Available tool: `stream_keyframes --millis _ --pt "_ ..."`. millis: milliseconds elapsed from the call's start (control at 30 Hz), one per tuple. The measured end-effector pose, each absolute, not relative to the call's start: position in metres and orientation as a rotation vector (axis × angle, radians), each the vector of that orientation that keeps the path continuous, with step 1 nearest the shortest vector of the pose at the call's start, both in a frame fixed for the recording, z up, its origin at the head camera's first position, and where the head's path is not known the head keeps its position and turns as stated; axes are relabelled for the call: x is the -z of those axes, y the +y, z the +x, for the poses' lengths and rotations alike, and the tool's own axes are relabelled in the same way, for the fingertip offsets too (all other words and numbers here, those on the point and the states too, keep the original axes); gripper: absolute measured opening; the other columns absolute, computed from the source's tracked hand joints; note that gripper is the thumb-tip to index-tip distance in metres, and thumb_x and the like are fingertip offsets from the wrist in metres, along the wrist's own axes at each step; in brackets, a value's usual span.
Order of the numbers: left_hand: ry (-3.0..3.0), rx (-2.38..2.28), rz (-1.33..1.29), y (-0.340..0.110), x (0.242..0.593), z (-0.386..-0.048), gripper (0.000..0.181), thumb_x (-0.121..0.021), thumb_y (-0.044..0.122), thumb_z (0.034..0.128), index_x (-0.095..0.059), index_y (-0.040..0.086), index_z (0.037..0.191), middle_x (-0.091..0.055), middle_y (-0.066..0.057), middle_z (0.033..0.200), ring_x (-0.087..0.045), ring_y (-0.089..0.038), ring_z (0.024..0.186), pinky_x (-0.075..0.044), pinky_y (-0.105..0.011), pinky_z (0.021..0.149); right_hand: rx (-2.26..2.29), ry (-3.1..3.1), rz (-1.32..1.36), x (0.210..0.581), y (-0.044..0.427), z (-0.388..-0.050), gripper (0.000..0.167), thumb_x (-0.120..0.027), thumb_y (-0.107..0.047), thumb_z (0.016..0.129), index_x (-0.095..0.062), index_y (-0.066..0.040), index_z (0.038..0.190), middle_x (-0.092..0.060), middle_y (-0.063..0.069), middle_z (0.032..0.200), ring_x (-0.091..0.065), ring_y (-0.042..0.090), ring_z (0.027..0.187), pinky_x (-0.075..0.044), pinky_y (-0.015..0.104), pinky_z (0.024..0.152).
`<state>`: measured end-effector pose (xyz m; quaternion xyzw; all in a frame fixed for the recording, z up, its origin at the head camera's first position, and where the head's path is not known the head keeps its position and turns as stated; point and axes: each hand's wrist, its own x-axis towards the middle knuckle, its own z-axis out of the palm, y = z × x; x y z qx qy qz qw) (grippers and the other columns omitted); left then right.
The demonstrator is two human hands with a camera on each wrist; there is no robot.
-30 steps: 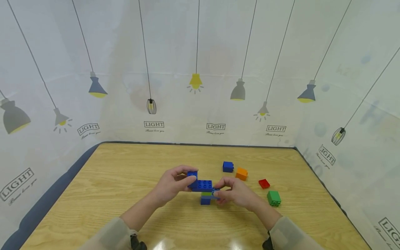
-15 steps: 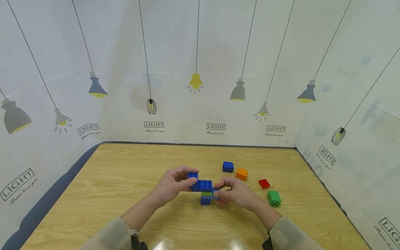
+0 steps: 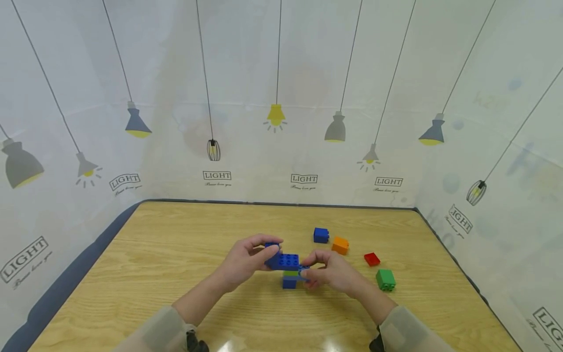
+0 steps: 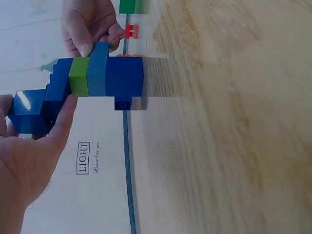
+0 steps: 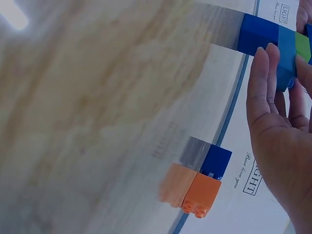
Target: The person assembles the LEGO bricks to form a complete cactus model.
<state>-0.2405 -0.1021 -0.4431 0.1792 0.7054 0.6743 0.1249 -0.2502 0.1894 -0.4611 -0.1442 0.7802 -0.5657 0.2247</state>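
Observation:
A stack of toy building bricks stands upright on the wooden table. From the bottom up it has a dark blue brick, a lighter blue brick, a lime green brick and a long dark blue brick. The long brick juts out to the left. On its left end sits a small blue brick, which my left hand grips between thumb and fingers. My right hand pinches the right end of the lighter blue brick, partly covering it.
Right of the stack lie a blue brick, an orange brick, a flat red brick and a green brick. A white printed curtain rises behind the table's far edge.
My left fingers and thumb have shifted slightly right over the small blue brick, covering more of it. The right hand and the stack stay where they were.

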Motion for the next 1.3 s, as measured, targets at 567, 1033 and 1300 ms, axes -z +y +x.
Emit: stream_keyframes --millis 567,1033,1300 --pt "2.085 -1.970 0.562 -0.1009 0.4408 -0.2398 0.035 -0.072 0.025 0.1087 -0.073 0.008 0.139 -0.073 -0.018 0.133 -0.076 -0.021 0.106 -0.069 -0.038 0.086 1.567 2.147 -0.398 0.4619 0.1902 -0.2521 0.026 -0.078 -0.019 0.103 -0.070 -0.002 0.120 -0.072 0.015 0.127 -0.082 0.028 0.094 -0.070 0.042 0.085" --pt "2.149 -1.904 0.553 -0.1001 0.4431 -0.2384 0.037 -0.069 0.031 0.1107 -0.071 0.012 0.142 -0.072 -0.016 0.137 -0.075 -0.023 0.110 -0.069 -0.043 0.092 1.560 2.137 -0.391 0.4597 0.1900 -0.2508 0.026 -0.078 -0.020 0.104 -0.069 -0.003 0.121 -0.071 0.015 0.128 -0.081 0.028 0.095 -0.070 0.041 0.085" --pt "2.116 -1.975 0.554 -0.1025 0.4441 -0.2367 0.033 -0.072 0.022 0.1085 -0.061 0.007 0.135 -0.065 -0.023 0.138 -0.072 -0.024 0.114 -0.068 -0.036 0.089 1.567 2.127 -0.396 0.4593 0.1903 -0.2512 0.026 -0.078 -0.020 0.104 -0.069 -0.002 0.121 -0.071 0.015 0.128 -0.080 0.027 0.094 -0.070 0.043 0.085"
